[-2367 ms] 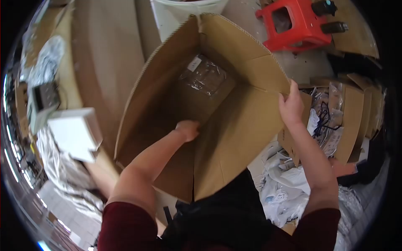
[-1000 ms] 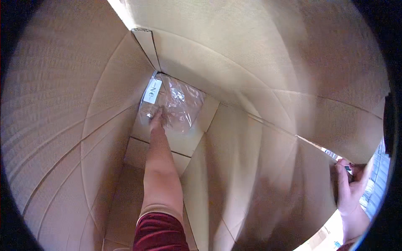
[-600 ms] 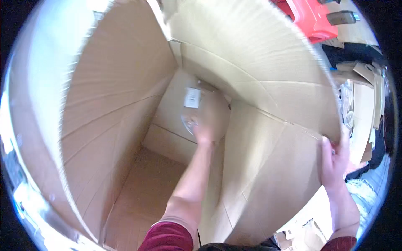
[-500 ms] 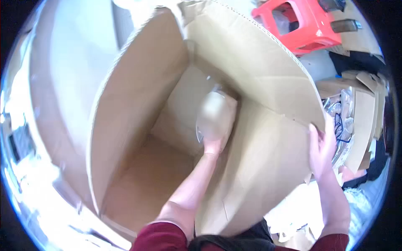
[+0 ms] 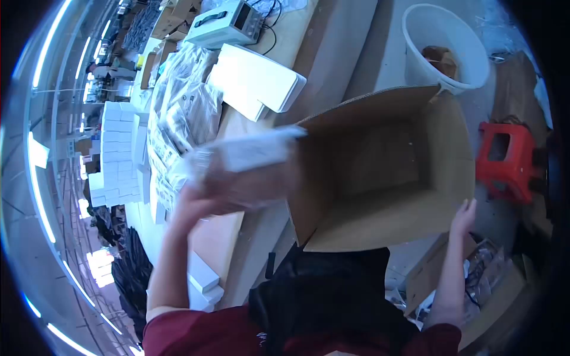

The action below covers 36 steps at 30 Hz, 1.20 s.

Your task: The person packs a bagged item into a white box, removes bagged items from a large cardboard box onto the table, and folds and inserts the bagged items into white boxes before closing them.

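A large cardboard box (image 5: 386, 219) stands tilted before me, its open top facing me and its inside in shadow. At its right rim is my right hand (image 5: 463, 218), fingers closed over the cardboard edge. My left hand (image 5: 200, 200) is up at the left, outside the box, gripping a plastic-wrapped package (image 5: 255, 169). Motion blurs the package; it looks brownish with a whitish upper side, and its contents cannot be made out. Its right end overlaps the box's left wall in view; whether they touch is unclear.
A workbench at the left carries white boxes (image 5: 252, 80), clear plastic bags (image 5: 184, 101) and a grey instrument (image 5: 225, 24) with a handle. A white bin (image 5: 412, 41) and a red stool (image 5: 504, 160) stand beyond the box. An open carton (image 5: 424, 276) sits lower right.
My left hand has come up out of the box and over to the left with the wrapped package. My right hand stays on the rim. The view has swung toward the workbench.
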Motion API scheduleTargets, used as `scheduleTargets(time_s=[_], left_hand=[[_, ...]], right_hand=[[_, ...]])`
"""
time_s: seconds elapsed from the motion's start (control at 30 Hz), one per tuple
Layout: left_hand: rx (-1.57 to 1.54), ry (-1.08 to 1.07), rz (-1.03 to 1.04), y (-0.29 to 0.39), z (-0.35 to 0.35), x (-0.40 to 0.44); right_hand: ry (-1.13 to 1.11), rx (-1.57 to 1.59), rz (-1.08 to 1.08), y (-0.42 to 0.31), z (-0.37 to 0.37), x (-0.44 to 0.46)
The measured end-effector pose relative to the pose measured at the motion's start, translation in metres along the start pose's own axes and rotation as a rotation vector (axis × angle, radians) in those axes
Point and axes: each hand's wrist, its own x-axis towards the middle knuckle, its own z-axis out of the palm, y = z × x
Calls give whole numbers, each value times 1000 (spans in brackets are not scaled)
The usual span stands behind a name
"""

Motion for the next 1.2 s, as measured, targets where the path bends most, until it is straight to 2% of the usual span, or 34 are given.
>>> scheduleTargets(time_s=[0.03, 0.07, 0.1, 0.17, 0.2, 0.23, 0.27, 0.33, 0.4, 0.43, 0.47, 0.5, 0.53, 0.57, 0.63, 0.7, 0.73, 0.77, 0.8, 0.83, 0.87, 0.9, 0.93, 0.97, 1.0, 1.03, 1.07, 1.1, 1.13, 1.17, 1.2], left_hand=[[34, 114, -135, -24, -47, -5], [47, 221, -124, -42, -91, -13], [-72, 292, -20, -69, -137, -10], [32, 481, 208, -75, -182, -7], [163, 646, 147, -98, -218, -3], [302, 844, 253, -100, -222, 2], [415, 938, 259, -107, -225, 8], [762, 1016, 543, -107, -185, 25], [576, 763, 359, -135, -105, 43], [283, 451, 40, -152, -61, 55], [168, 246, 281, -168, -8, 64], [140, 121, 128, -152, 47, 58], [-51, -70, -66, -143, 93, 51], [3, -26, 13, -189, 129, 77], [-82, 37, -16, -211, 171, 100], [-356, 74, -223, -155, 194, 100], [-311, -10, -244, -169, 203, 114], [-268, -89, -267, -198, 218, 131], [-221, -170, -294, -217, 224, 138], [-46, -162, -240, -213, 229, 127], [125, -157, -190, -200, 239, 108], [145, -176, -186, -170, 242, 75], [380, -208, -61, -192, 256, 65], [457, -68, 127, -194, 272, 35], [479, -86, 54, -178, 282, 8], [507, -106, 33, -151, 286, -23], [508, -98, 24, -124, 289, -50], [466, -89, 91, -123, 296, -72], [446, -134, 152, -113, 294, -91], [502, -170, 216, -105, 291, -105], [560, -209, 280, -101, 286, -115]], right_hand=[[15, -4, -1, 5, 10, 1], [38, -28, 3, 7, 14, 4], [-7, 0, 38, 8, 10, 4], [-14, 7, 39, 11, 17, 6], [-9, -9, 66, -7, 5, 2], [-68, -51, 125, -19, -5, 0], [24, -16, 45, -8, 6, 1], [-127, -70, 102, -28, -14, 3], [-197, -85, 101, -44, -36, 9], [-287, -159, 30, -39, -38, 26], [-381, -232, -41, -35, -41, 47], [-401, -175, -97, -34, -38, 67], [-423, -118, -154, -35, -33, 84], [-378, 5, -188, -40, -26, 96], [-295, 254, -266, -55, -10, 106], [-488, -26, -117, -74, -21, 92], [-573, -168, -50, -83, -27, 89], [-492, -353, 3, -72, -13, 88], [-474, -352, -28, -60, -11, 84], [-459, -355, -55, -44, -13, 76], [-400, -243, -91, -26, -18, 63], [-343, -132, -127, -7, -25, 48], [-301, -92, -48, 15, -32, 33], [-258, -48, 27, 38, -38, 20], [-256, -30, 33, 75, -39, 10], [-268, 116, 75, 118, -39, 0], [-276, 287, 204, 127, -57, -24], [-249, 508, 264, 186, -41, -36], [-257, 590, 473, 165, -69, -63], [-279, 253, 364, 255, -41, -58], [-168, 671, 421, 234, -64, -85]])
